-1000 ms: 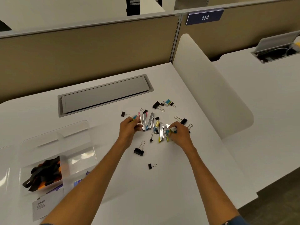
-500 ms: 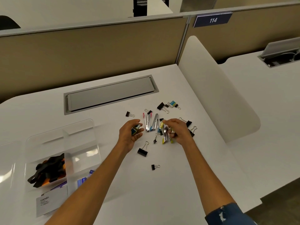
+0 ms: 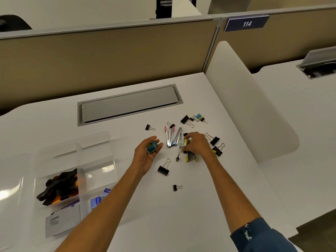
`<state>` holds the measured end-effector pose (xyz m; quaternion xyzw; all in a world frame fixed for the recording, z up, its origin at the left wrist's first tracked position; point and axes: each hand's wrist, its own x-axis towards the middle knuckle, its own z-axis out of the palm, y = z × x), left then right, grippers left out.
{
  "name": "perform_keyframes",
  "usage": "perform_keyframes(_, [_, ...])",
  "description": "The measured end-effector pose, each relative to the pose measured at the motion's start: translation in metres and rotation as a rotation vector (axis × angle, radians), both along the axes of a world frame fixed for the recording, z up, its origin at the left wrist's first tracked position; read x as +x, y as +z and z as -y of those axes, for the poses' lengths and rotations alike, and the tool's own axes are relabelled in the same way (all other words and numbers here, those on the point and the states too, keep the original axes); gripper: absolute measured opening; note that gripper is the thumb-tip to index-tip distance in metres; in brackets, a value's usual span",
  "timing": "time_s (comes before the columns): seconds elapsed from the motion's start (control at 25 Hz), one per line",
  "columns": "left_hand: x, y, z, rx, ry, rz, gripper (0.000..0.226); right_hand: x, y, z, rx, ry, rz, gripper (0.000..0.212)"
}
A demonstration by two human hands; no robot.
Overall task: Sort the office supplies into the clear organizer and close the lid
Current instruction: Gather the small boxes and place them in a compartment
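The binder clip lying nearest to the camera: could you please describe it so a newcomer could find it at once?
Start at the white desk. The binder clip lies between the two forearms, small and black, alone, well apart from the pile.

The clear organizer (image 3: 76,171) sits near the surface's (image 3: 200,206) left edge; the binder clips (image 3: 163,169) lie scattered toward its right edge, before the cable hatch (image 3: 129,104).

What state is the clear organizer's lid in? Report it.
Open. The lid lies flat to the left of the clear organizer, whose compartments are uncovered, black straps showing inside.
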<state>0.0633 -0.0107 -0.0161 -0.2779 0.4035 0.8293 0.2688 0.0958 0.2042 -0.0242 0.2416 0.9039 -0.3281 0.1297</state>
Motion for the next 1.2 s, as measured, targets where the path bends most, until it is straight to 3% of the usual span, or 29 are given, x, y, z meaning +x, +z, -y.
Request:
perform_keyframes(0.12, [0.001,0.002,0.003,0.027,0.013,0.014,0.028,0.004,0.000,-0.003,-0.022,-0.022,-0.068,0.045])
perform_keyframes(0.24, [0.006,0.005,0.003,0.118,0.073,0.041,0.033,0.015,0.019,0.003,-0.383,-0.171,-0.234,0.036])
perform_keyframes(0.32, [0.011,0.006,0.001,0.191,0.108,0.070,0.037,0.024,0.038,0.027,-0.622,-0.158,-0.265,0.035])
perform_keyframes(0.4, [0.017,0.006,-0.001,0.220,0.094,0.080,0.038,0.030,0.045,0.063,-0.739,-0.082,-0.278,0.034])
perform_keyframes(0.6, [0.031,0.017,0.011,0.237,0.139,0.041,0.033,0.031,0.034,0.133,-0.546,-0.020,-0.341,0.051])
perform_keyframes(0.72, [0.034,0.027,0.032,0.274,0.187,0.016,0.022,0.030,0.041,0.160,-0.543,-0.040,-0.385,0.050])
perform_keyframes(0.84, [0.034,0.037,0.056,0.286,0.255,-0.037,0.016,0.030,0.047,0.188,-0.867,-0.320,-0.513,0.029])
perform_keyframes(1.0, [0.034,0.037,0.092,0.275,0.410,-0.043,0.020,0.021,0.048,0.225,-1.558,-0.789,-0.361,0.019])
perform_keyframes(1.12, [0.037,0.035,0.123,0.241,0.504,-0.065,0.012,0.016,0.049,0.257,-1.692,-0.842,-0.304,0.009])
perform_keyframes(1.2, [0.042,0.038,0.143,0.203,0.539,-0.090,0.011,0.014,0.046,0.280,-1.721,-0.870,-0.289,0.018])
